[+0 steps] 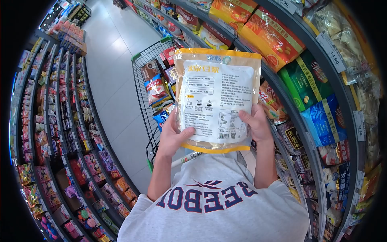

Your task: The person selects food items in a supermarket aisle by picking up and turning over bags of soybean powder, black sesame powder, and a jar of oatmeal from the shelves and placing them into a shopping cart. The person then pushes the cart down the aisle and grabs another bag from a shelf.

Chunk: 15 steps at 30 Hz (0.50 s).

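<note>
A large clear and yellow plastic bag with a white printed back panel is held upright in front of my chest. My left hand grips its lower left edge, thumb on the front. On the lower right edge my right hand is closed, its thumb near the nutrition table. The other fingers of both hands are mostly hidden behind the bag. Behind the bag stands a shopping cart with green corners, holding several packages, among them a blue and red bag and a brown box.
Shelves of packaged goods curve close along the right, with orange, green and blue bags and price tags. Shelves of small colourful packets line the left. A tiled aisle floor runs ahead between them.
</note>
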{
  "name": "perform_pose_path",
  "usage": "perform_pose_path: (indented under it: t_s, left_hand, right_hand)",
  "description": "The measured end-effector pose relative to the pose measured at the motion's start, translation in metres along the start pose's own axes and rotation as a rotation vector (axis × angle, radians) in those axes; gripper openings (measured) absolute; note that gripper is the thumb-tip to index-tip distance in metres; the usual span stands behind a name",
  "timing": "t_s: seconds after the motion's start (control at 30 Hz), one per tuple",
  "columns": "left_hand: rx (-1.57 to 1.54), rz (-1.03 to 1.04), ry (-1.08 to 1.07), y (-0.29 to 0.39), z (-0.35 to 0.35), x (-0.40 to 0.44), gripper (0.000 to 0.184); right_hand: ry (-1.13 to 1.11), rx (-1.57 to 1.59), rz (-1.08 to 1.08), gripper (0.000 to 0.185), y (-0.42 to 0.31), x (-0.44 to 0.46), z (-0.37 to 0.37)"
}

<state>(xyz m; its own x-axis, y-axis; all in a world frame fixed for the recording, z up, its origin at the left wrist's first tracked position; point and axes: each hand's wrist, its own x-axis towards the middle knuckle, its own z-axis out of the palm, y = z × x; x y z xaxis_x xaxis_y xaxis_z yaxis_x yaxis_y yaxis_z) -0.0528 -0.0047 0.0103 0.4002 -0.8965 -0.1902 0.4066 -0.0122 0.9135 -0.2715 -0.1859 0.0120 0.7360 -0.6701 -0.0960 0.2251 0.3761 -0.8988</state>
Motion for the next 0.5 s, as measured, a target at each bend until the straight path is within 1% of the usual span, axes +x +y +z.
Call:
perform_pose_path:
  t_s: [0.17, 0.23, 0.27, 0.37, 0.4, 0.47, 0.5]
  left_hand:
    - [0.064, -0.004, 0.006, 0.000, -0.001, 0.002, 0.085]
    - [0.059, -0.055, 0.072, 0.000, 0.003, 0.005, 0.085]
    - [0.053, -0.087, 0.100, -0.001, 0.007, 0.005, 0.084]
    - [0.154, -0.209, 0.121, 0.005, 0.009, -0.001, 0.081]
    - [0.141, -0.137, 0.033, 0.000, 0.005, -0.007, 0.078]
    - [0.118, -0.017, -0.131, -0.015, -0.005, -0.021, 0.074]
    - [0.117, -0.038, -0.105, -0.020, -0.004, -0.020, 0.071]
  right_hand:
    - [0.032, 0.026, 0.007, 0.044, 0.008, 0.005, 0.002]
    - [0.057, 0.083, -0.006, 0.044, 0.012, 0.010, 0.003]
    - [0.095, 0.115, 0.029, 0.044, 0.014, 0.014, 0.004]
    - [0.117, 0.014, 0.120, 0.050, 0.031, 0.009, -0.009]
    - [0.104, -0.001, 0.111, 0.056, 0.022, 0.000, -0.005]
    - [0.018, -0.034, 0.039, 0.058, 0.004, -0.010, -0.002]
    - [-0.024, -0.048, 0.015, 0.059, 0.000, -0.016, -0.001]
